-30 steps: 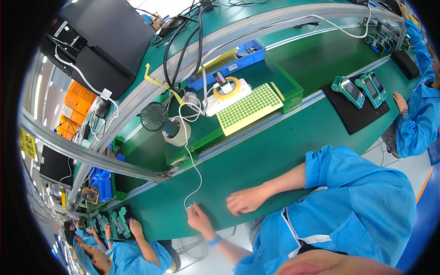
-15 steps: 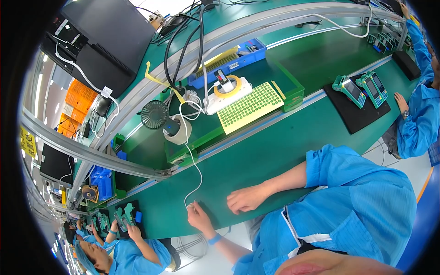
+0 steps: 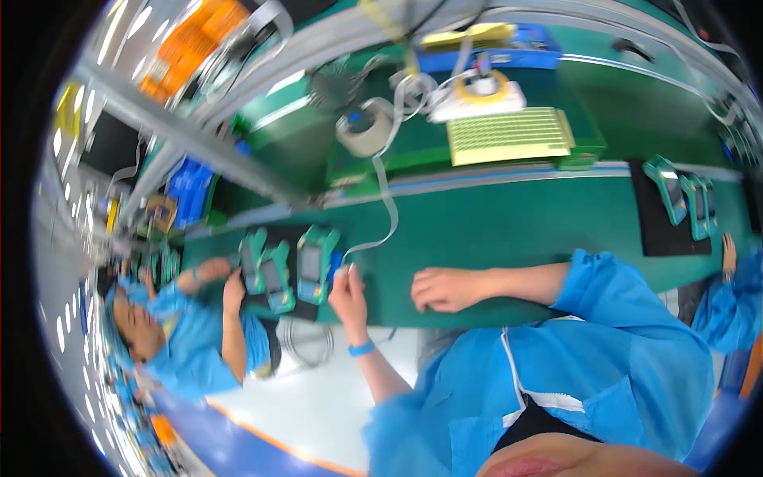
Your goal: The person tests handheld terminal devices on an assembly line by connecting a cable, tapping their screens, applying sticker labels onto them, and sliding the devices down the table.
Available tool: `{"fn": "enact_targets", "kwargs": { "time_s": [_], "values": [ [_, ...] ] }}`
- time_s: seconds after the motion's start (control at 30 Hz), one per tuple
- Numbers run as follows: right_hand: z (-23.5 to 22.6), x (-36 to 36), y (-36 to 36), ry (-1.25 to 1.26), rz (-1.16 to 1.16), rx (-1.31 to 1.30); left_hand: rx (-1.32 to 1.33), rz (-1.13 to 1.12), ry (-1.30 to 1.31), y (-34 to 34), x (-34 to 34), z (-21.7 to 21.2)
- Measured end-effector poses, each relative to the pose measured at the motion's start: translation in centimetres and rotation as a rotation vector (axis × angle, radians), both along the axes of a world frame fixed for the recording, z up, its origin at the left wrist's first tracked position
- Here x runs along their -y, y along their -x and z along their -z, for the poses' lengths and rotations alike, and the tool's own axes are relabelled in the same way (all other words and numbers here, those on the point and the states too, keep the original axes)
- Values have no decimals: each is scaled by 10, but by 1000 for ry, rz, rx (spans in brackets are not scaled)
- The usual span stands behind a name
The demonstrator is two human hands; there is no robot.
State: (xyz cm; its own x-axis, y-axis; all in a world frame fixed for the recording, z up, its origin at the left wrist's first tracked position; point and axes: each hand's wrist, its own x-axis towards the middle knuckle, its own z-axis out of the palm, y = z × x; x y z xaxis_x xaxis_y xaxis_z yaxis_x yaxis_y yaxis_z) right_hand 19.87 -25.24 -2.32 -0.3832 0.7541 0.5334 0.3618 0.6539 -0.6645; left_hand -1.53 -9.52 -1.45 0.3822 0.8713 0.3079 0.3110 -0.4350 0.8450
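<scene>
My left hand (image 3: 347, 296), with a blue band at the wrist, pinches the end of a thin white cable (image 3: 391, 213) above the green bench. That cable curves down from the area of the white cup-shaped holder (image 3: 365, 134). Just left of this hand lie several teal-cased handheld terminals (image 3: 311, 262) on a black mat, with a small blue piece (image 3: 335, 263) between the nearest one and my fingers. My right hand (image 3: 447, 288) rests on the bench, fingers loosely bent and holding nothing. Motion blur softens the cable's tip.
A co-worker's hand (image 3: 234, 290) is beside the left terminals. More terminals (image 3: 699, 208) lie on a black mat (image 3: 659, 230) at the right, near another person's hand (image 3: 729, 254). Behind are a yellow dotted sheet (image 3: 509, 137), a white power strip (image 3: 477, 103), a blue bin (image 3: 524, 52) and metal rails.
The view has swung left and down, so the bench appears higher and more of the left terminals show. My left hand still pinches the cable; my right still rests on the bench.
</scene>
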Motion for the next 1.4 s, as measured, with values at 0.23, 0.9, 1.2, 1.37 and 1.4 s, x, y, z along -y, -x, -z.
{"fn": "enact_targets", "kwargs": {
  "time_s": [0.23, 0.9, 1.2, 1.37, 1.4],
  "values": [
    [-18, 2, -7, 92, -22, 26, 225, 21, 146, 44, -21, -38],
    [-23, 7, -8, 128, 275, 93, -95, -344, -73, 147, -316, 22],
    [-59, 57, -16, 356, 690, -79, -14, -379, -138, 48, -146, 34],
    [-47, 109, -12, 438, 1014, 35, 57, -310, -8, -13, -25, 11],
    [-41, 118, -11, 436, 1049, 68, 26, -272, 22, -23, -2, 4]
  ]
}}
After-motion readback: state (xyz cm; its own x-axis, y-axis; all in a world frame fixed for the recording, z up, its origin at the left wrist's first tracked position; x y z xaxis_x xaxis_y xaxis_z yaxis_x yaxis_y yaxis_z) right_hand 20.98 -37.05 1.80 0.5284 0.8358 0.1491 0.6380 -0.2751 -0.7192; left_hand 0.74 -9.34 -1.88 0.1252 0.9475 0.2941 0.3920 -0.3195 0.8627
